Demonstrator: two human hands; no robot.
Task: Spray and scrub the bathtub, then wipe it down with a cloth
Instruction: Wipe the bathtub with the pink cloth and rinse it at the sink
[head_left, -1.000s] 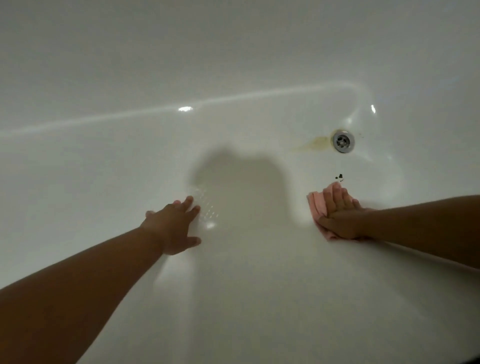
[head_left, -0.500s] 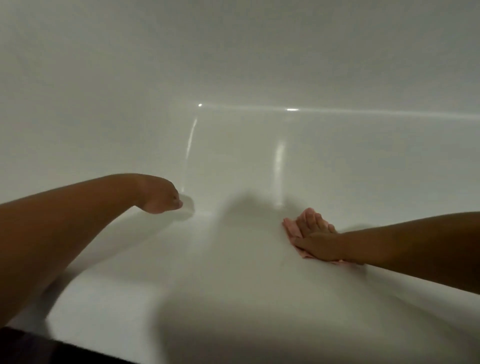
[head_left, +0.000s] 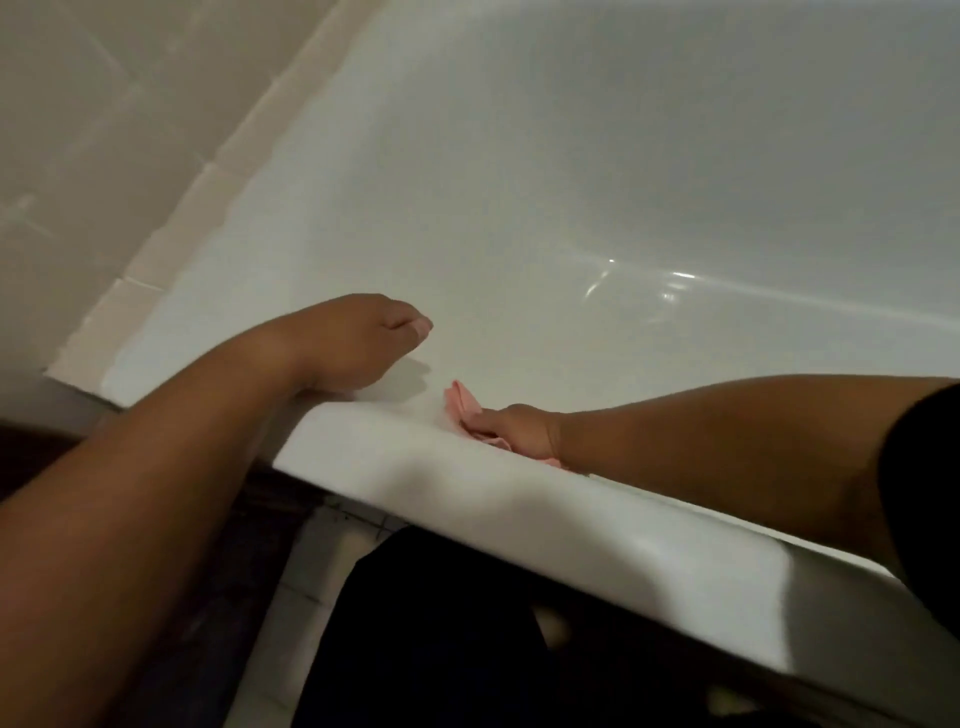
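The white bathtub (head_left: 519, 499) fills the view, its near rim running from the middle down to the lower right. My left hand (head_left: 358, 343) rests its heel on the rim's left end, fingers curled under and holding nothing. My right hand (head_left: 519, 426) reaches over the rim and presses a pink cloth (head_left: 462, 402) against the tub's inner surface just past the rim. The cloth sticks out beyond the fingertips and under the wrist. The rim partly hides the fingers.
A beige tiled wall (head_left: 104, 130) with a pale tile border (head_left: 208, 197) meets the tub's left end. Below the rim are my dark-clothed legs (head_left: 467, 623) and pale floor tiles (head_left: 291, 597). Light glints on the tub floor (head_left: 675, 280).
The view swung from the drain end to the tub's other end and pulled back over the rim. My right hand slid the cloth up to the rim; my left hand curled and settled on the rim.
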